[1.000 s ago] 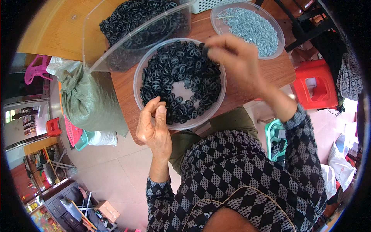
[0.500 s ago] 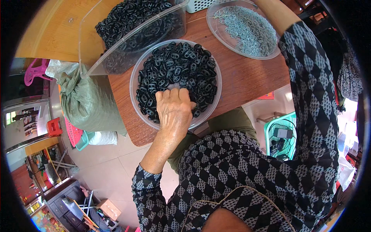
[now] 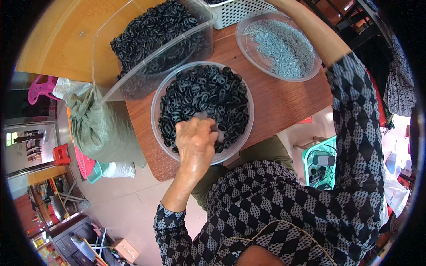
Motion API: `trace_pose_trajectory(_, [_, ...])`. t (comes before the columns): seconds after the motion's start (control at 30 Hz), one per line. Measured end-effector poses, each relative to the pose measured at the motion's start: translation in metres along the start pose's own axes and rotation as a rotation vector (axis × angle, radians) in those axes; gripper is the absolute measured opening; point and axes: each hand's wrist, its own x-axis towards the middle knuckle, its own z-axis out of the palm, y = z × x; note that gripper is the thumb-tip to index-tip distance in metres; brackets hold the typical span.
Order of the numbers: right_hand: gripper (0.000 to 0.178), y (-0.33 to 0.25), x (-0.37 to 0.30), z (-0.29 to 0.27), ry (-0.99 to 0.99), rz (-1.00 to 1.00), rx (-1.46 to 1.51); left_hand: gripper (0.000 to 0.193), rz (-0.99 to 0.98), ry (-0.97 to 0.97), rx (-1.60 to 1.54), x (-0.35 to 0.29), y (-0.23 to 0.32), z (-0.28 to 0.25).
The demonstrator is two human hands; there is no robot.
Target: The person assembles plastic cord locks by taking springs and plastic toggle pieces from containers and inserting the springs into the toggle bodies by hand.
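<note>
A round clear tub [image 3: 248, 138] on the wooden table holds a heap of small black plastic pieces [image 3: 213, 86] with two holes each. My left hand [image 3: 195, 141] reaches into its near side, back of the hand up and fingers curled down among the pieces. Its fingertips are mostly hidden, so what they grip does not show. My right forearm [image 3: 319, 37] stretches past the oval clear tray [image 3: 240, 42] of thin silvery metal pieces [image 3: 288, 51]. The right hand lies beyond the top edge of the picture.
A large clear bin [image 3: 153, 46] with more black pieces stands at the far left, beside a white perforated basket [image 3: 235, 15]. Left of the table sits a tied green sack [image 3: 104, 133]. A turquoise basket [image 3: 306, 159] with cables and dark devices is below the table's right side.
The head view has tilted, so the table sits lower and more of the white basket shows. My left hand has shifted slightly left in the tub. More of my right forearm is visible.
</note>
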Motion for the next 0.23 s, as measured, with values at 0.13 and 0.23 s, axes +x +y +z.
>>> trace_pose_trajectory(0.13, [0.024, -0.005, -0.075, -0.019, -0.194, -0.024, 0.784, 0.015, -0.255, 0.059, -0.184, -0.007, -0.004, -0.013])
trace_pose_trajectory(0.23, [0.016, -0.037, -0.122, -0.011, -0.314, -0.099, 0.414, 0.009, -0.674, 0.139, -0.682, -0.016, 0.0, -0.023])
